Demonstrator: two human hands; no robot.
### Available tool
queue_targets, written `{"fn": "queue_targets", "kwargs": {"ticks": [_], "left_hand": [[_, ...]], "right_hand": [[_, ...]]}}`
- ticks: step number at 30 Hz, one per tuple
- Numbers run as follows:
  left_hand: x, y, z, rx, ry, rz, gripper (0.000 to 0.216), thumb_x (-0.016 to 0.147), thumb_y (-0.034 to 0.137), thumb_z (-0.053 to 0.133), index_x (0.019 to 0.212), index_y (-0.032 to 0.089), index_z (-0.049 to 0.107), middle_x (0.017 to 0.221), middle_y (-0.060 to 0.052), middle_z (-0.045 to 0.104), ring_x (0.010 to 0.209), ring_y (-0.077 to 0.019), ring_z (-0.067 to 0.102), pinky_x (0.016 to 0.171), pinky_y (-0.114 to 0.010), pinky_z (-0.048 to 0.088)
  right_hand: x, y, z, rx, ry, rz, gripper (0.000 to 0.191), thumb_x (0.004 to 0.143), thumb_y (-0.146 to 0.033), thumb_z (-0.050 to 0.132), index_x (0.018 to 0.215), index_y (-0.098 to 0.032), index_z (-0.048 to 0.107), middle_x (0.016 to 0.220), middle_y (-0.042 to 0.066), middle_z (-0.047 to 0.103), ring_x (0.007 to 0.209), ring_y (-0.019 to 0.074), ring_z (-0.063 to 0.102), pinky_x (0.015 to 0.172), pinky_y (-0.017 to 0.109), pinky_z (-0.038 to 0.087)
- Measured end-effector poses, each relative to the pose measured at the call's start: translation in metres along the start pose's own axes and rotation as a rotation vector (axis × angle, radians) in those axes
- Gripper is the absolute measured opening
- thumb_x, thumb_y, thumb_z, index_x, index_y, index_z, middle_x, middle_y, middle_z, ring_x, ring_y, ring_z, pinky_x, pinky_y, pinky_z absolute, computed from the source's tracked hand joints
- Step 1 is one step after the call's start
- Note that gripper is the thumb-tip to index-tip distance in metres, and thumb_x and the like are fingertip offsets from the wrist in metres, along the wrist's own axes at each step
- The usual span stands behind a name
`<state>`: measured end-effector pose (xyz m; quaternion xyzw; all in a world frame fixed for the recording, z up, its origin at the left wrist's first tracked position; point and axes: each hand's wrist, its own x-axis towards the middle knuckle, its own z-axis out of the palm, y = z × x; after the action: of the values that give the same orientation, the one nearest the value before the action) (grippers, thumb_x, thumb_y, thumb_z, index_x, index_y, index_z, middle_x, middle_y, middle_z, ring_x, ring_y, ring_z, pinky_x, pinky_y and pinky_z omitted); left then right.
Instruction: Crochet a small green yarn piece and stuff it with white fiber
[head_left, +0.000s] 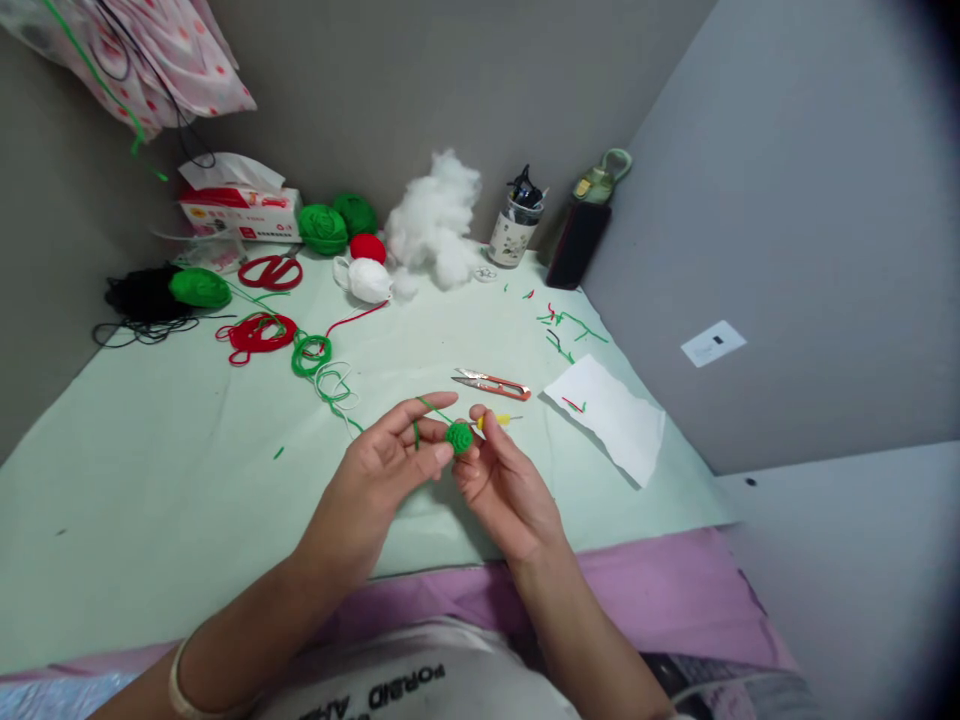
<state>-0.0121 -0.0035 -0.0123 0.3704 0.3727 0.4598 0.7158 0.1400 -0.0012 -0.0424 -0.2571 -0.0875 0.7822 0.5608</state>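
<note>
My left hand pinches a small round green crochet piece between thumb and fingers. Green yarn runs over its raised index finger and loops round another finger. In my right hand is a crochet hook with a yellow grip, held between thumb and index finger, its tip at the green piece. Just beyond the hands lie orange-handled thread snips. A loose coil of green yarn rests to the left, with a strand trailing toward my left hand.
Red yarn, green yarn balls, a white yarn ball, red scissors, a tissue box and white stuffing lie toward the back. A pen cup, bottle and white paper with yarn scraps stand or lie rightward.
</note>
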Motion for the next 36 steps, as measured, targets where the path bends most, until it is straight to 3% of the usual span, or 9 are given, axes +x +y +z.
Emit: {"fn": "queue_targets", "kwargs": {"ticks": [3,6,9,16,22,26,30,33,36], "left_hand": [[0.006,0.000,-0.005,-0.178,-0.009,-0.103,0.034,0.087,0.025,0.077,0.121,0.024,0.074,0.083,0.003,0.061,0.072,-0.0066,0.049,0.074,-0.016,0.044],[0.009,-0.002,-0.006,-0.207,-0.001,-0.117,0.035,0.087,0.024,0.077,0.122,0.023,0.073,0.082,0.003,0.060,0.074,-0.0070,0.051,0.079,-0.017,0.045],[0.007,-0.003,-0.003,-0.107,0.005,-0.060,0.036,0.086,0.023,0.077,0.121,0.026,0.073,0.087,0.003,0.064,0.079,-0.0079,0.055,0.081,-0.018,0.045],[-0.006,-0.009,0.004,0.383,0.107,0.275,0.038,0.087,0.012,0.070,0.120,0.031,0.070,0.090,0.004,0.067,0.086,-0.0116,0.059,0.087,-0.022,0.046],[-0.009,-0.004,0.004,0.380,0.068,0.268,0.037,0.088,0.017,0.071,0.123,0.031,0.070,0.093,0.003,0.068,0.090,-0.0132,0.061,0.088,-0.023,0.047],[-0.006,0.004,0.003,0.203,0.022,0.130,0.034,0.089,0.033,0.075,0.122,0.028,0.072,0.091,0.001,0.067,0.087,-0.0140,0.061,0.083,-0.024,0.049],[-0.004,-0.002,0.006,0.059,0.049,0.074,0.042,0.084,0.027,0.081,0.124,0.029,0.072,0.090,0.002,0.066,0.086,-0.0125,0.061,0.083,-0.022,0.048],[-0.002,-0.008,0.008,-0.125,0.009,-0.021,0.044,0.083,0.028,0.082,0.126,0.027,0.072,0.086,0.001,0.066,0.078,-0.0102,0.057,0.076,-0.020,0.047],[0.002,-0.006,0.006,-0.298,-0.067,-0.200,0.040,0.083,0.027,0.081,0.123,0.023,0.076,0.087,0.000,0.066,0.072,-0.0081,0.054,0.071,-0.018,0.047]], "right_hand": [[-0.002,-0.002,0.004,0.015,0.011,0.015,0.021,0.082,-0.026,0.085,0.096,-0.017,0.073,0.081,-0.001,0.077,0.063,0.0048,0.071,0.058,0.011,0.060],[-0.002,-0.003,0.005,0.022,0.028,0.031,0.018,0.084,-0.025,0.082,0.097,-0.017,0.073,0.080,0.000,0.078,0.064,0.0054,0.072,0.061,0.011,0.061],[-0.001,-0.002,0.004,0.002,0.054,-0.017,0.019,0.083,-0.025,0.084,0.096,-0.017,0.073,0.079,0.000,0.078,0.064,0.0065,0.072,0.059,0.012,0.061],[-0.004,0.003,0.002,-0.029,0.012,-0.116,0.023,0.079,-0.031,0.087,0.095,-0.020,0.074,0.078,-0.002,0.077,0.061,0.0059,0.068,0.055,0.012,0.057],[-0.006,0.003,0.005,-0.118,-0.011,-0.162,0.023,0.078,-0.038,0.087,0.091,-0.023,0.076,0.080,-0.002,0.077,0.060,0.0058,0.065,0.054,0.013,0.053],[-0.013,0.003,0.013,-0.383,-0.016,-0.401,0.017,0.087,-0.041,0.078,0.089,-0.024,0.078,0.087,0.002,0.077,0.061,0.0077,0.061,0.056,0.019,0.053],[-0.023,0.009,0.010,-0.875,0.018,-0.790,0.015,0.096,-0.031,0.066,0.097,-0.032,0.082,0.098,0.004,0.076,0.077,0.0161,0.068,0.069,0.030,0.057],[-0.029,0.013,0.002,-1.277,0.052,-1.025,0.032,0.091,-0.020,0.071,0.113,-0.042,0.079,0.112,0.004,0.076,0.102,0.0243,0.069,0.089,0.041,0.057],[-0.030,0.009,-0.001,-1.367,0.017,-1.117,0.041,0.089,-0.016,0.071,0.117,-0.046,0.076,0.114,0.003,0.076,0.101,0.0250,0.070,0.089,0.043,0.057]]}}
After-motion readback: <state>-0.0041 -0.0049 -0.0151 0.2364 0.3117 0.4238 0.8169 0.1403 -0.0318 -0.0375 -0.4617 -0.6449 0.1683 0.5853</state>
